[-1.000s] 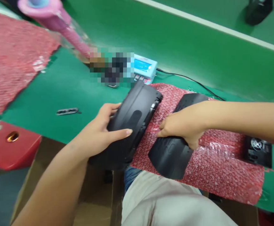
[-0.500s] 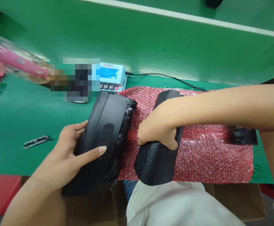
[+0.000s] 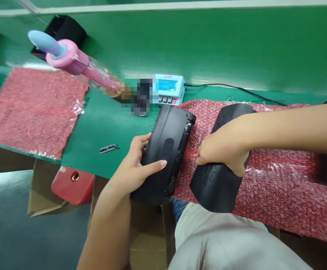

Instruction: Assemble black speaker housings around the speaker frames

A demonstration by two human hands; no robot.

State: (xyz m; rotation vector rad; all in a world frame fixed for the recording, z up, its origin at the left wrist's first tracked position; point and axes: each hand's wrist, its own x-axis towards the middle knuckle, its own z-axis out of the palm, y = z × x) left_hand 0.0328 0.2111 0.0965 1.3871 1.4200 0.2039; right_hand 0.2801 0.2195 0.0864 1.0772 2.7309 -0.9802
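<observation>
You are wearing a pale, off-white top (image 3: 228, 240) and blue, denim-like legwear (image 3: 178, 208); both forearms (image 3: 111, 221) are showing bare.

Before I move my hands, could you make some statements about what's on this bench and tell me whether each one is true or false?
1. The left hand holds the black case. True.
2. The right hand grips the curved cover. True.
3. The curved cover is left of the black case. False: it is on the right.
4. A dark cord runs from the blue box. True.
5. The two hands touch each other. False: they are apart.
</observation>
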